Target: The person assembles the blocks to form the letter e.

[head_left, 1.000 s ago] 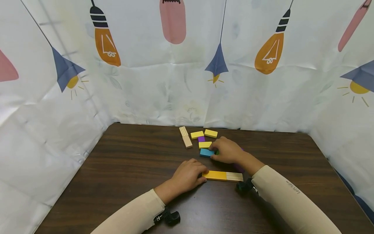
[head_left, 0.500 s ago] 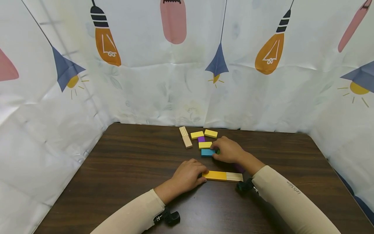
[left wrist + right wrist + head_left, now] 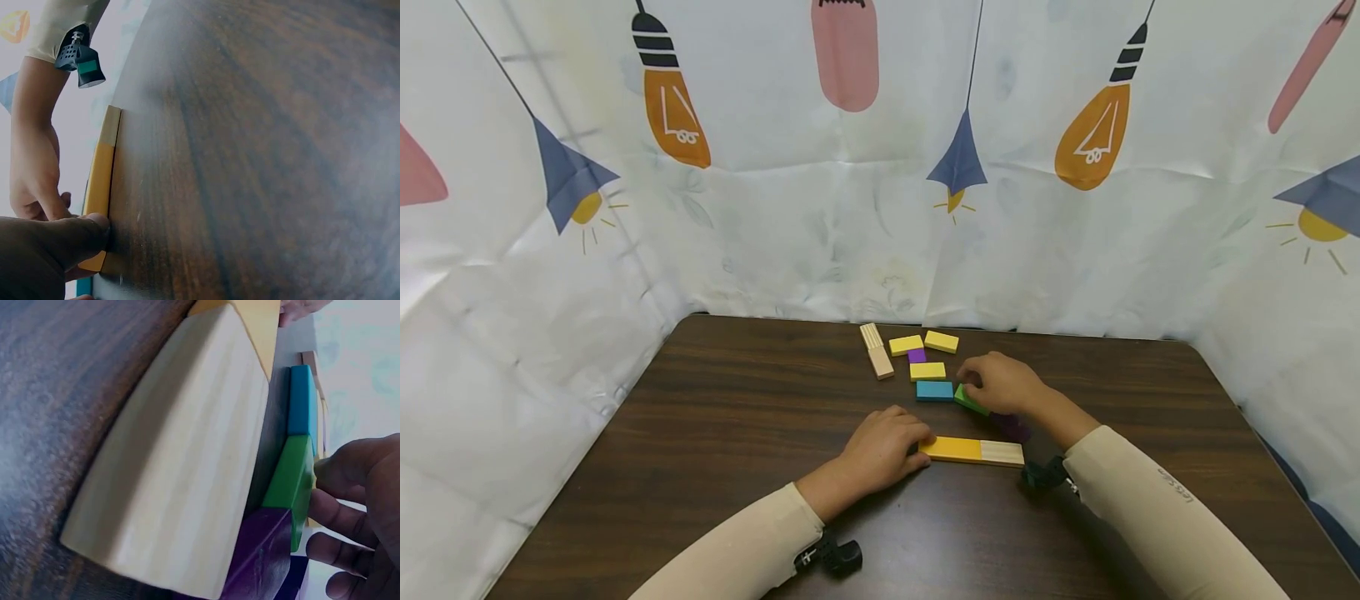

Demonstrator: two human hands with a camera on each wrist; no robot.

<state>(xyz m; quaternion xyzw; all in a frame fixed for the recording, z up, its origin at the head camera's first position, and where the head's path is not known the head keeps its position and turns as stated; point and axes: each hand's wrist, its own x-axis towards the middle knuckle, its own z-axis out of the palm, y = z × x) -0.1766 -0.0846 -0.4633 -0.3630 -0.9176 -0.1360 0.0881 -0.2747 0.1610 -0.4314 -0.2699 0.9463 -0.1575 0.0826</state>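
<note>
Table's left edge (image 3: pixel 623 417) lies far from left hand (image 3: pixel 880 450).

I've got a dark wood-grain table (image 3: pixel 625 467) with rounded far corners on my feed, plus a wrinkly white curtain (image 3: pixel 850 242) around its back and sides. Print's kinda fun: orange bulbs (image 3: pixel 1086 171), blue lampshades (image 3: pixel 957 158), pink shapes (image 3: pixel 844 58). Something dark blue (image 3: pixel 1335 529) peeks out past the table's right edge.
</note>
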